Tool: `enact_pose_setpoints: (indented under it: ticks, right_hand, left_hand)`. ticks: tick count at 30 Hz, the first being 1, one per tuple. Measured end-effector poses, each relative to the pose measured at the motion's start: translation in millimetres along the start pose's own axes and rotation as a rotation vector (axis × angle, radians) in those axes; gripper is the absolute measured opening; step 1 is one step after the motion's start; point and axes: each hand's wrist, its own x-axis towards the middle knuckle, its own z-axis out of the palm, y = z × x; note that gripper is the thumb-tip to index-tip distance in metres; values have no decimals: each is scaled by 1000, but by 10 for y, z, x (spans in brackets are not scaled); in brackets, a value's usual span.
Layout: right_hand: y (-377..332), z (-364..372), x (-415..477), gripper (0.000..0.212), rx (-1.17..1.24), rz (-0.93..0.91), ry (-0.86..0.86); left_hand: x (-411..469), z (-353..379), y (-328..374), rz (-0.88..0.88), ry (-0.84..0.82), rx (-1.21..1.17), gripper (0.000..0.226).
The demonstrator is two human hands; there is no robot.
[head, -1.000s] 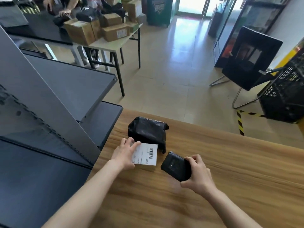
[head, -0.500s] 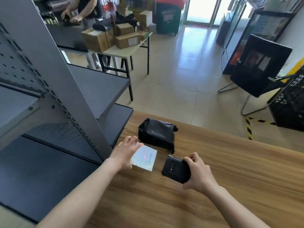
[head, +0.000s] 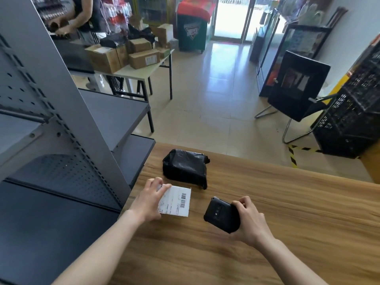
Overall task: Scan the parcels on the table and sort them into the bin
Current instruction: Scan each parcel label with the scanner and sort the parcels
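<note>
A small parcel with a white barcode label (head: 178, 201) lies on the wooden table (head: 287, 212) near its left edge. My left hand (head: 151, 199) holds it at its left side, fingers over the top edge and thumb below. My right hand (head: 247, 220) grips a black handheld scanner (head: 221, 214), held just right of the label with its back camera facing up. A black plastic-wrapped parcel (head: 185, 168) sits on the table right behind the labelled one, apart from both hands.
Grey metal shelving (head: 61, 120) stands close on the left. Black mesh crates (head: 353, 112) are stacked at the right by a black chair (head: 296, 89). Across the tiled floor, a far table (head: 141, 68) carries cardboard boxes, with a person standing behind it.
The view has tilted upward, showing more of the room. The red scan glow seen on the label half a second ago is gone. Both hands keep their holds in about the same places.
</note>
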Motion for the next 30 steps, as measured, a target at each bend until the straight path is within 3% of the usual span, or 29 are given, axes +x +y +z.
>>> enact_pose_setpoints:
  ticks: [6,13,22,30]
  right_hand:
    - [377,-135,-436,90,96,46,94]
    - [1147,-234,-1328,88,213,187,204]
    - [2578,-310,-2923,84,384,521,390]
    - [3642,-135,-4456,81,521,910,609]
  left_hand:
    - [-220,107,536,-15,55,-132,91]
    - [-228,101,1659,69,42,-146,94]
    - [-56,334,3794,378,-50,-132,94]
    - [79,659,5960,759,-156,-28,95]
